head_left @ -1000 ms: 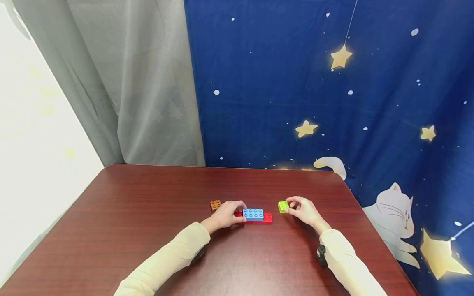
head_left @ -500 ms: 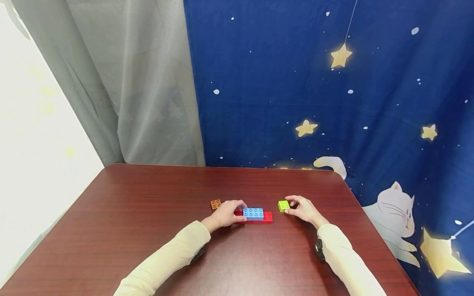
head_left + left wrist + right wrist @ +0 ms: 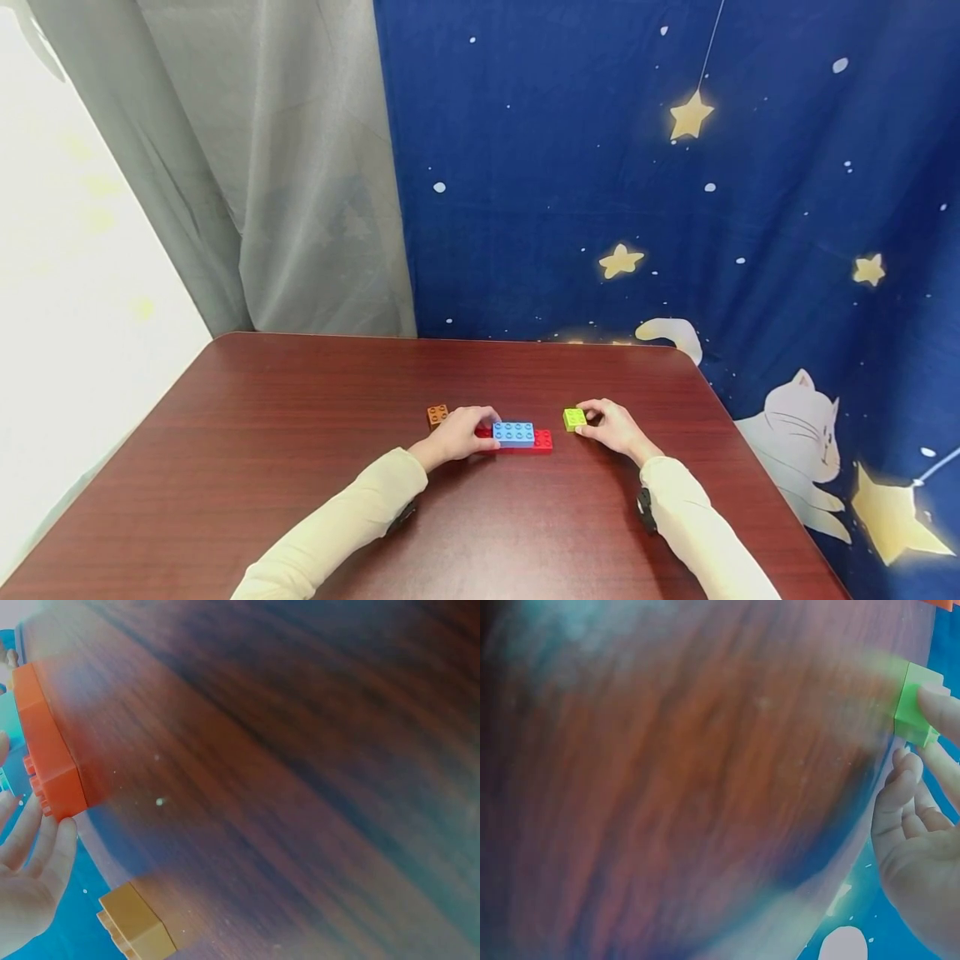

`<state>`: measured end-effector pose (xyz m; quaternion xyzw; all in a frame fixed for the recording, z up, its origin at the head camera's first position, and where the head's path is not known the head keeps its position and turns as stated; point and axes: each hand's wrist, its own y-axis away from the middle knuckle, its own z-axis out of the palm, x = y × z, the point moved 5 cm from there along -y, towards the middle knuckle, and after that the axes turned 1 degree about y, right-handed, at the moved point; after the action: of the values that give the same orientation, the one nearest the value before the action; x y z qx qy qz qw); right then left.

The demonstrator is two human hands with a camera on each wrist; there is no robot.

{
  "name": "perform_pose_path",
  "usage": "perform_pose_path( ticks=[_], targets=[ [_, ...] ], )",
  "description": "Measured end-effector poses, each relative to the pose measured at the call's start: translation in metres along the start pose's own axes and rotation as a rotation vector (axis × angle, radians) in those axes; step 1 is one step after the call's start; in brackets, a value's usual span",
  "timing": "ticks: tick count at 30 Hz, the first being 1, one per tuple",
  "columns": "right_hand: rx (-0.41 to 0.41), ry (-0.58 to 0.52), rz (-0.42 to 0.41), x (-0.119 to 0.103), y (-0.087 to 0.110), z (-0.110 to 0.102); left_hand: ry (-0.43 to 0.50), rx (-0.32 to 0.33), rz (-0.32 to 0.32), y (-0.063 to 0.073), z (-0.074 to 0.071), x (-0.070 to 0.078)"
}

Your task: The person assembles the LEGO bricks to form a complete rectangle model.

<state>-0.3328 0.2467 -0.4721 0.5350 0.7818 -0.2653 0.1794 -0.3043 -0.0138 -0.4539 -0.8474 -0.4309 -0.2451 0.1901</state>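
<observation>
A light blue eight-stud toy brick (image 3: 513,433) is on top of a longer red brick (image 3: 543,442), whose studs show at both ends. My left hand (image 3: 455,433) holds the blue brick by its left end, thumb on the near side and index finger on the far side. In the left wrist view the other fingers reach beside the red brick (image 3: 49,742). To the right, my right hand (image 3: 613,427) pinches a small lime green brick (image 3: 573,418) at its right side. The right wrist view shows the thumb against the green brick (image 3: 915,705), close over the table.
A small brown brick (image 3: 437,415) lies just behind and left of my left hand. The dark red wood table (image 3: 300,400) has a rounded far edge, with a blue star-patterned curtain (image 3: 525,167) and a grey curtain (image 3: 322,167) behind it.
My right forearm has shifted very slightly left, and its fingers have adjusted a little on the green brick. The left hand and the other bricks look unchanged.
</observation>
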Motion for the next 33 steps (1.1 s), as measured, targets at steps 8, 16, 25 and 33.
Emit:
perform_pose_path(
  ticks=[8, 16, 25, 33],
  targets=[
    [0.022, -0.005, -0.029, -0.002, 0.003, -0.001, 0.003, 0.002, 0.0, 0.0, 0.0, 0.001],
    [0.005, -0.034, 0.031, 0.0, 0.006, 0.002, -0.001, 0.007, 0.005, 0.0, 0.0, 0.0],
    [-0.017, -0.069, 0.036, -0.007, 0.012, 0.001, -0.007, 0.007, 0.007, -0.001, 0.001, -0.001],
    [-0.051, -0.084, 0.05, -0.015, 0.015, 0.001, -0.012, 0.003, 0.005, -0.001, 0.001, -0.001]
  ],
)
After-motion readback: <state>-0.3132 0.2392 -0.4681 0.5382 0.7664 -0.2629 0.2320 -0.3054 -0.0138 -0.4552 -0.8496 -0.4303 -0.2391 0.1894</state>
